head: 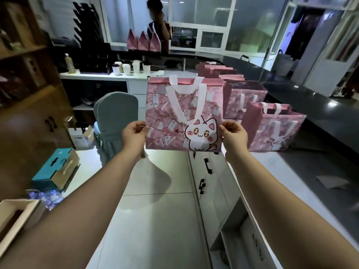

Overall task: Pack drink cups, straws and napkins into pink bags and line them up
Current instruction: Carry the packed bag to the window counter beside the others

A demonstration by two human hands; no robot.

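While both arms reach forward, left hand (134, 135): pinches pink bag's left edge.
Right hand (234, 135): pinches its right edge.
Pink bag (161, 121): upright, frame centre, handles drooping.
Standing bags (275, 129): right of centre, on dark counter (320, 117).
Cups (126, 69): upper left of centre, on white shelf (87, 75).

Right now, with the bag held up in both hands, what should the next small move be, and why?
Probably spread the pink bag open so it can stand. It looks flat, pinched at its lower side edges by the left hand and right hand, and hangs in the air beside the counter, where other bags already stand open.
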